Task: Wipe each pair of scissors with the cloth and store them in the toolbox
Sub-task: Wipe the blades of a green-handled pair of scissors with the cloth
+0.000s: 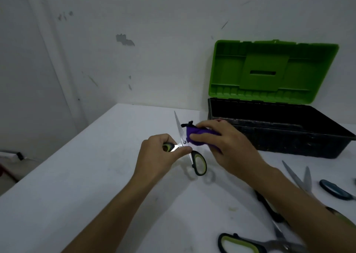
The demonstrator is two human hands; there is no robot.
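Scissors [189, 150], green-and-black handled, are held above the worktop [96, 175] with blades parted; one blade points up and away, the other is hidden under the cloth [194, 135]. Left hand [161, 154] pinches them near the pivot, thumb on top, fingers curled round one handle loop; the other loop hangs free below the thumb. Right hand [225, 143], just right of the left, grips the bunched purple cloth with curled fingers and presses it against the blade beside the pivot.

Judgement: wiping of this pair is in progress, not finished; storing it comes after.

Beyond the right hand, the toolbox [279, 135] stands with its green lid [273, 70] raised. What shows of the interior looks bare, but the near wall hides the floor, so cannot confirm.

Nearer the body, right of the right forearm: steel-bladed scissors [300, 179], a dark blue handle [335, 190], a black-handled pair [269, 208] partly under the forearm, and green-handled scissors [250, 243]. All await wiping, by my reading.
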